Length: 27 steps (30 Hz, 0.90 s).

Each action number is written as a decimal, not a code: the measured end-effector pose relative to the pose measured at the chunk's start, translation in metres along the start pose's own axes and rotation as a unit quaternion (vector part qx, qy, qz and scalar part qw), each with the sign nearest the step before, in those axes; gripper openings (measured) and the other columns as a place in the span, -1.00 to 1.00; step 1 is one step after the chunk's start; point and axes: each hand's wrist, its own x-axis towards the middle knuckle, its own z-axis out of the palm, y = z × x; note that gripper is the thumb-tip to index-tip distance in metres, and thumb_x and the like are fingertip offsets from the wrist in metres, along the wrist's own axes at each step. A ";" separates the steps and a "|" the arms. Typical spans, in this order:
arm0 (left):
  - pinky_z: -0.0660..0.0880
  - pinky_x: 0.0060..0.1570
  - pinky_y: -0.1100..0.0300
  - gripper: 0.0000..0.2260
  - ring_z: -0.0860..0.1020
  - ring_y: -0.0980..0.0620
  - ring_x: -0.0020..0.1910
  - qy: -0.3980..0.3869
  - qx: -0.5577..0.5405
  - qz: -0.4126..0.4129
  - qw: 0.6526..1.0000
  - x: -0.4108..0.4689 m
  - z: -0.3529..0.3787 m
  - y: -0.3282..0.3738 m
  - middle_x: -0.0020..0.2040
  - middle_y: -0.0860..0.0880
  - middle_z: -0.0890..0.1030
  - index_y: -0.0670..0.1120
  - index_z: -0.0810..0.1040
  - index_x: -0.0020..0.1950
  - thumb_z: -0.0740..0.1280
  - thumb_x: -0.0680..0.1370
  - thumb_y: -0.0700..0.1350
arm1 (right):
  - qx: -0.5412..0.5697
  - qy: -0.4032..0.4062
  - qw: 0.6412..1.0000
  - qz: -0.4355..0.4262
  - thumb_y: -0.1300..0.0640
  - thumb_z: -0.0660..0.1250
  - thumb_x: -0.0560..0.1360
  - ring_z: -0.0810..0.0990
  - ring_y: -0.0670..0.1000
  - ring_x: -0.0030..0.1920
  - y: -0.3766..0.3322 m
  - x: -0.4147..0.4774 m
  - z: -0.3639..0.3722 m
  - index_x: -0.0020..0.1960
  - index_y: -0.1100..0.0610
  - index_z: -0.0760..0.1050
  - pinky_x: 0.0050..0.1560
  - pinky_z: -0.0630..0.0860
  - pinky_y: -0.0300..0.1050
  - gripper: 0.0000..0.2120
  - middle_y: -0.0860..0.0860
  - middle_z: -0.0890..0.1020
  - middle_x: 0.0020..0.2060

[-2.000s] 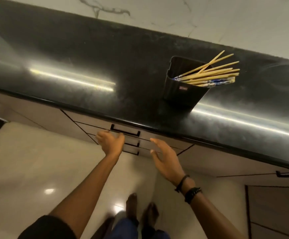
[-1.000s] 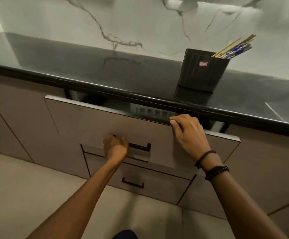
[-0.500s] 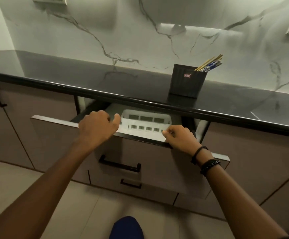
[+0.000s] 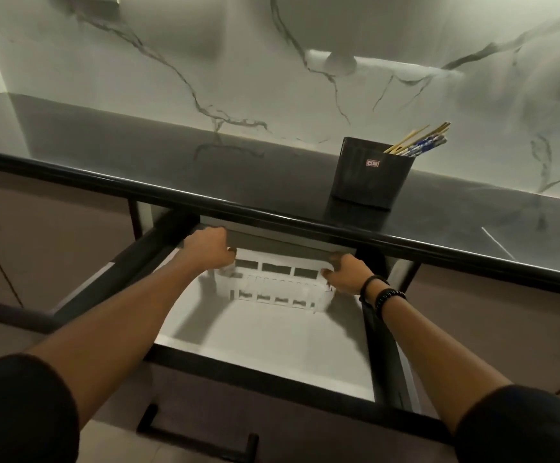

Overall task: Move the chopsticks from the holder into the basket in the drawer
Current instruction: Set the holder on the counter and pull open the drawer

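Several wooden chopsticks [image 4: 415, 142], some with blue patterned ends, lean to the right in a black holder [image 4: 369, 173] on the dark countertop [image 4: 158, 162]. Below it the drawer [image 4: 265, 367] stands pulled far out. A white slotted basket [image 4: 277, 284] sits at the drawer's back, partly under a grey panel [image 4: 277, 241]. My left hand [image 4: 207, 249] grips the basket's left end and my right hand [image 4: 344, 274] grips its right end, fingers curled. Both hands are well below and left of the holder.
The drawer's white floor [image 4: 255, 332] lies in front of the basket. A black bar handle [image 4: 198, 439] runs along the drawer front. Closed cabinet doors [image 4: 48, 235] flank the drawer. A marble backsplash [image 4: 238, 78] rises behind the counter.
The drawer has come much farther out. Both hands left the drawer's front edge and reached to the back, where they now hold the basket's ends.
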 end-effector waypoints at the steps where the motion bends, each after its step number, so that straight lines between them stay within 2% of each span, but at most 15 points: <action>1: 0.49 -0.16 0.14 -0.72 0.52 0.01 -0.19 -0.019 0.010 -0.014 1.000 0.000 0.008 -0.007 -0.13 -0.04 0.55 -0.13 0.51 0.09 0.28 0.55 0.07 | 0.001 0.010 1.000 0.006 0.01 0.28 0.58 0.55 0.14 0.20 0.003 0.004 0.007 0.41 0.20 0.34 0.05 0.44 -0.15 -0.53 0.15 0.57 0.21; 4: 0.38 -0.32 0.24 -0.71 0.47 0.06 -0.25 -0.082 0.028 -0.039 0.995 -0.003 0.019 -0.023 -0.10 -0.04 0.48 -0.14 0.46 0.19 0.29 0.57 0.01 | -0.004 -0.003 1.000 0.013 0.02 0.27 0.58 0.50 0.18 0.27 0.009 0.007 0.022 0.48 0.18 0.25 0.24 0.45 -0.05 -0.46 0.19 0.51 0.29; 5: 0.38 -0.37 0.26 -0.73 0.47 0.07 -0.27 -0.088 0.016 -0.036 0.995 -0.002 0.019 -0.024 -0.11 -0.04 0.47 -0.14 0.45 0.20 0.29 0.58 -0.03 | -0.012 -0.008 1.000 0.014 0.04 0.27 0.58 0.54 0.19 0.21 0.011 0.007 0.022 0.48 0.19 0.25 0.25 0.48 -0.03 -0.48 0.21 0.54 0.24; 7: 0.47 -0.40 0.25 -0.80 0.55 0.03 -0.28 -0.097 -0.009 -0.026 0.995 0.001 0.018 -0.025 -0.16 -0.05 0.48 -0.13 0.41 0.14 0.30 0.57 -0.11 | -0.002 -0.004 1.000 0.022 0.11 0.28 0.57 0.63 0.21 0.01 0.013 0.008 0.018 0.40 0.23 0.33 0.15 0.57 0.01 -0.56 0.24 0.63 0.04; 9: 0.54 -0.40 0.23 -0.83 0.60 0.00 -0.29 -0.098 -0.020 -0.021 0.995 -0.001 0.017 -0.023 -0.18 -0.07 0.49 -0.11 0.37 0.08 0.31 0.55 -0.15 | 0.010 -0.002 0.999 0.032 0.20 0.32 0.53 0.66 0.21 -0.05 0.015 0.007 0.014 0.30 0.29 0.42 0.07 0.62 0.05 -0.63 0.24 0.66 -0.04; 11: 0.55 -0.42 0.23 -0.81 0.60 0.01 -0.34 -0.101 -0.009 -0.024 0.995 -0.005 0.017 -0.023 -0.19 -0.09 0.51 -0.10 0.35 0.07 0.33 0.54 -0.16 | 0.011 -0.017 0.999 0.039 0.25 0.37 0.49 0.67 0.20 -0.04 0.017 0.002 0.014 0.24 0.31 0.46 0.05 0.64 0.06 -0.66 0.23 0.66 -0.05; 14: 0.56 -0.44 0.22 -0.80 0.55 0.02 -0.42 -0.121 0.004 -0.028 0.992 -0.012 0.015 -0.024 -0.20 -0.13 0.56 -0.11 0.34 0.07 0.32 0.54 -0.18 | 0.024 -0.037 0.999 0.031 0.26 0.41 0.46 0.67 0.16 -0.08 0.020 -0.003 0.015 0.28 0.27 0.43 0.00 0.65 0.00 -0.59 0.21 0.65 -0.03; 17: 0.57 -0.38 0.18 -0.82 0.53 0.03 -0.42 -0.130 0.009 -0.028 0.991 -0.018 0.012 -0.024 -0.20 -0.13 0.55 -0.11 0.33 0.09 0.30 0.55 -0.17 | 0.019 -0.048 0.998 0.019 0.23 0.41 0.46 0.68 0.13 -0.10 0.018 -0.007 0.016 0.31 0.23 0.43 -0.01 0.65 -0.02 -0.56 0.19 0.65 -0.03; 20: 0.49 -0.41 0.25 -0.82 0.52 0.04 -0.35 -0.125 0.018 -0.022 0.992 -0.027 0.008 -0.020 -0.19 -0.07 0.50 -0.12 0.38 0.13 0.29 0.57 -0.12 | -0.020 -0.024 0.999 0.012 0.14 0.41 0.47 0.62 0.11 -0.06 0.014 -0.014 0.016 0.30 0.24 0.42 -0.02 0.62 -0.05 -0.55 0.17 0.62 0.04; 22: 0.47 -0.24 0.22 -0.77 0.52 0.01 -0.21 -0.087 0.046 -0.009 0.995 -0.030 0.004 -0.018 -0.11 -0.06 0.50 -0.14 0.42 0.17 0.29 0.57 -0.07 | -0.037 0.032 0.999 -0.005 0.05 0.42 0.48 0.54 0.00 -0.15 0.009 -0.019 0.008 0.24 0.21 0.43 -0.19 0.50 -0.20 -0.58 0.10 0.58 0.00; 24: 0.45 -0.15 0.17 -0.75 0.52 0.00 -0.12 0.002 0.035 0.017 0.999 -0.030 -0.002 -0.015 -0.04 -0.07 0.53 -0.13 0.45 0.18 0.28 0.58 -0.03 | 0.011 0.107 0.994 -0.037 0.04 0.42 0.48 0.53 -0.06 -0.23 0.000 -0.023 -0.005 0.16 0.19 0.50 -0.30 0.44 -0.25 -0.67 0.02 0.58 -0.15; 25: 0.45 -0.14 0.17 -0.76 0.52 0.00 -0.10 0.058 0.004 0.036 0.998 -0.030 -0.005 -0.011 -0.01 -0.07 0.54 -0.11 0.46 0.19 0.27 0.58 -0.02 | 0.051 0.145 0.987 -0.051 0.04 0.42 0.47 0.58 -0.04 -0.22 -0.006 -0.025 -0.013 0.07 0.18 0.55 -0.26 0.51 -0.20 -0.74 0.00 0.60 -0.22; 27: 0.47 -0.07 0.15 -0.75 0.51 -0.01 0.00 0.174 -0.054 0.099 0.978 -0.030 -0.015 -0.001 0.07 -0.07 0.55 -0.10 0.47 0.23 0.27 0.59 -0.03 | 0.124 0.210 0.968 -0.064 0.03 0.44 0.46 0.65 0.06 -0.13 -0.018 -0.028 -0.033 -0.10 0.17 0.61 -0.04 0.60 -0.02 -0.81 0.01 0.64 -0.28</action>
